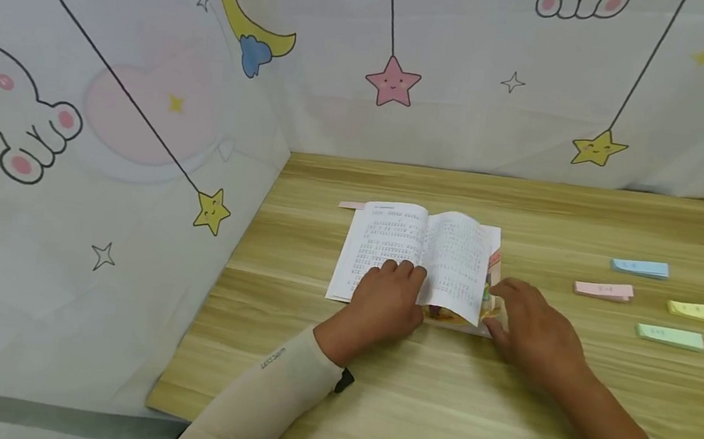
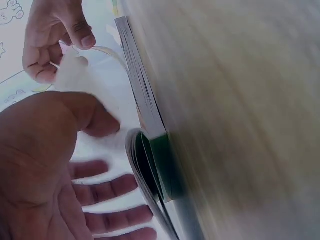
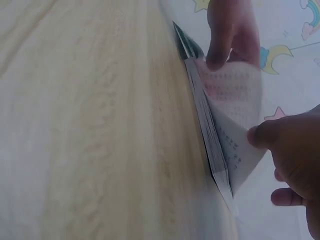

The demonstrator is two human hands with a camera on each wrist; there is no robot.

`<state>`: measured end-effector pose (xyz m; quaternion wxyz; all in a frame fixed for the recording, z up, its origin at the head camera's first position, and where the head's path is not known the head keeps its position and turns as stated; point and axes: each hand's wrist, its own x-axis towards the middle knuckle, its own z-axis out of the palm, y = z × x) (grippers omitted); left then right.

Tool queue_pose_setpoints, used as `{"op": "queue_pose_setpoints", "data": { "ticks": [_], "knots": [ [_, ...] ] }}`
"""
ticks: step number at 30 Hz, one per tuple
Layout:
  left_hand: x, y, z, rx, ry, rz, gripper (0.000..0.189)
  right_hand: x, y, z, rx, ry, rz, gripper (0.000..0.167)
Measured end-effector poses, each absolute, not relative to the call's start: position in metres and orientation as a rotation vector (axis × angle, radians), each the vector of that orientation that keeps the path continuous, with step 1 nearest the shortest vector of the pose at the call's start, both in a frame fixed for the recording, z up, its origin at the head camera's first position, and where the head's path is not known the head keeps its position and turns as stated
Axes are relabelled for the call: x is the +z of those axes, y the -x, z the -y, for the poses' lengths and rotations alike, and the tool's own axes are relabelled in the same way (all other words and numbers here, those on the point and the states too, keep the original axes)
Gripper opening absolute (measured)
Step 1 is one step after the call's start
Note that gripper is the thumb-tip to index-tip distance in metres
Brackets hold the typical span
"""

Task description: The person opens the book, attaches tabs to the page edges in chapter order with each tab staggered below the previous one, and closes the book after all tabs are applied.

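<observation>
An open book (image 1: 383,233) with printed text lies on the table; a leaf (image 1: 460,259) on its right side curves up, uncovering part of a coloured picture page (image 1: 445,315) below. My left hand (image 1: 387,298) rests across the left page by the spine, its fingers extended in the left wrist view. My right hand (image 1: 536,332) is at the book's right edge, thumb and index finger apart. The right wrist view has a fingertip of the right hand (image 3: 295,155) right at the edge of the raised leaf (image 3: 237,145).
To the right lie folded paper strips: blue (image 1: 639,268), pink (image 1: 603,291), yellow (image 1: 703,313) and green (image 1: 670,337). Another pink strip (image 1: 350,205) sticks out at the book's top left. A printed cloth (image 1: 451,130) hangs behind the wooden table (image 1: 410,397).
</observation>
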<state>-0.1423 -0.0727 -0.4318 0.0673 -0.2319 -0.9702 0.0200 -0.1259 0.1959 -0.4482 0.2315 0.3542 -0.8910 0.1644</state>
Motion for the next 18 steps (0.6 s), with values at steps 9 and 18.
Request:
{"op": "queue_pose_setpoints", "data": {
  "ticks": [9,18],
  "knots": [
    [-0.4327,0.1469,0.0791,-0.028,0.315,2.657,0.078,-0.4530,0.1227,-0.1970,0.314,-1.047,2.708,0.030],
    [-0.4265,0.1414,0.0818,0.215,0.921,2.850,0.027,-0.4473,0.1236,-0.1944,0.205,-1.106,2.712,0.023]
  ]
}}
